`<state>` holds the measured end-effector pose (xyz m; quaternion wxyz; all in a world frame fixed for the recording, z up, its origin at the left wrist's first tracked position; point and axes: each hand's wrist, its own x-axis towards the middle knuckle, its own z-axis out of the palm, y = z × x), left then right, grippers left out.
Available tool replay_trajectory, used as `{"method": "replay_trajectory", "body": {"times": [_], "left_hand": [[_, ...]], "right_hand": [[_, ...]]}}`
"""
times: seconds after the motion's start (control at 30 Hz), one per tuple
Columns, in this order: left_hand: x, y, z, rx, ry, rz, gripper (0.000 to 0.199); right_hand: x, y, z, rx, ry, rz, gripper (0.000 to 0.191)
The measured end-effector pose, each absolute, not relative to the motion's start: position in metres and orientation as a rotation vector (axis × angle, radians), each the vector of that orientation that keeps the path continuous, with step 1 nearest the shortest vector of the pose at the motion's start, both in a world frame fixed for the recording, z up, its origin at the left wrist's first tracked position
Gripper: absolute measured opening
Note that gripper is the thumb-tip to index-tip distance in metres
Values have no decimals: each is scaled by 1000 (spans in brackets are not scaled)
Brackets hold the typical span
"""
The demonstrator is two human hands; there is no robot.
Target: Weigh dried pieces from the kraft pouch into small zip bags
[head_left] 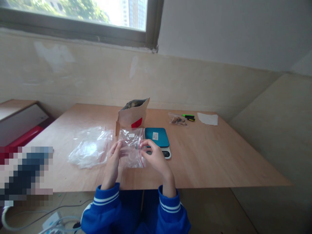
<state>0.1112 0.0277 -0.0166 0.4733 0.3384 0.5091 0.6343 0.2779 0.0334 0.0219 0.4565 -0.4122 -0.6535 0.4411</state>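
Observation:
Between my two hands is a clear zip bag (131,152) with a red line along its right side and a small white label. My left hand (114,159) grips the bag's left edge. At the red-lined edge, the thumb and fingers of my right hand (154,156) pinch the plastic. Just behind the bag lies a kitchen scale (161,138) with a blue-green top and a dark display, partly covered by my right hand. An opened brown paper pouch (129,117) with a red patch stands upright behind the bag; its contents are hard to make out.
A loose pile of clear zip bags (90,148) lies to the left. Towards the back right are a filled zip bag (177,120) with brown pieces, a green-and-black tool (188,116) and a white paper sheet (208,119). Cables (58,221) run on the floor at lower left.

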Motion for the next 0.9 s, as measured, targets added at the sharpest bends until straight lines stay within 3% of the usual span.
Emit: {"method": "replay_trajectory", "body": {"times": [0.27, 0.53, 0.9], "left_hand": [[85, 25, -11, 745, 1351, 1589, 41], [42, 9, 3, 714, 1541, 1696, 41], [12, 7, -5, 591, 1737, 1787, 46]], "right_hand": [[288, 42, 50, -983, -1283, 925, 20], [258, 112, 114, -848, -1486, 513, 17], [269, 137, 95, -939, -1616, 294, 26]]}}
